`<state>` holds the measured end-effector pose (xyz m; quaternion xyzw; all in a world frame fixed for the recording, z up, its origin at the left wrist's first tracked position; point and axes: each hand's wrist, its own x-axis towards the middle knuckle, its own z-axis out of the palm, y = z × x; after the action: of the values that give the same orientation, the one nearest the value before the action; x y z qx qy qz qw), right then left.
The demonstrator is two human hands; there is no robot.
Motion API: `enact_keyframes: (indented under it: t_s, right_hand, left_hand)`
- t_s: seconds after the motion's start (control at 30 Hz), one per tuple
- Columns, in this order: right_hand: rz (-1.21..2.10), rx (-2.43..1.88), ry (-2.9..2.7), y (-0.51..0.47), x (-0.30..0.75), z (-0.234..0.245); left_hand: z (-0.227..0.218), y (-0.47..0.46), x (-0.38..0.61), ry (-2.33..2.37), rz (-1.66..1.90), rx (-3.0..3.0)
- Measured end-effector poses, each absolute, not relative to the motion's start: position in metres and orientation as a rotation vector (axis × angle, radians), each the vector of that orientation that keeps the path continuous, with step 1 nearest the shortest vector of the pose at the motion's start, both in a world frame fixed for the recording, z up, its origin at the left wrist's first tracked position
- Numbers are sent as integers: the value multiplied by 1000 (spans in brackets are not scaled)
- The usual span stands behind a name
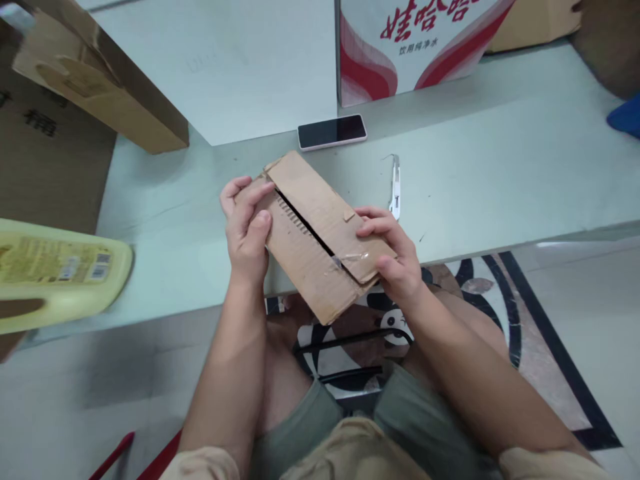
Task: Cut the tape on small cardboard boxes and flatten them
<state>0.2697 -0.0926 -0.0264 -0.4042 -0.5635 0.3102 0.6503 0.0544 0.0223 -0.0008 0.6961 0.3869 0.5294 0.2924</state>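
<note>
A small flat brown cardboard box (pixel 310 233) is held between both hands, tilted, over the near edge of the pale table (pixel 500 167). Its two top flaps meet along a dark slit, with a bit of clear tape near the lower end. My left hand (pixel 246 227) is closed on the box's upper left end, thumb on top. My right hand (pixel 393 257) is closed on the lower right end, fingers over the flap.
A phone (pixel 332 131) lies face up behind the box. A white utility knife (pixel 395 189) rests to the right. A red-and-white printed carton (pixel 410 47) stands at the back. Brown cardboard boxes (pixel 100 87) sit at left, with a yellow bottle (pixel 55 273) at the left edge.
</note>
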Motion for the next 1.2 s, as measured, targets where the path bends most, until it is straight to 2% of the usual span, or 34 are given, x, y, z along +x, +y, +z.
enact_keyframes:
  t_s: [0.27, 0.43, 0.5, 0.6, 0.8, 1.2]
  right_hand:
    - [696, -818, -1224, -87, 266, -36]
    - [602, -783, -1308, -85, 265, -36]
    - [599, -799, -1330, -85, 265, -36]
    - [598, -812, -1348, -85, 265, -36]
    - [590, -840, -1322, -88, 264, -35]
    - [530, -838, -1167, -87, 257, -32]
  left_hand:
    - [-15, 31, 45, 1058, 1417, 2131]
    - [8, -6, 63, 1223, 1633, 2130]
    - [21, -27, 70, 1047, 1665, 2203]
    - [40, -50, 79, 827, 1320, 2397]
    - [55, -61, 80, 989, 979, 2425]
    - [58, -67, 83, 1125, 994, 2372]
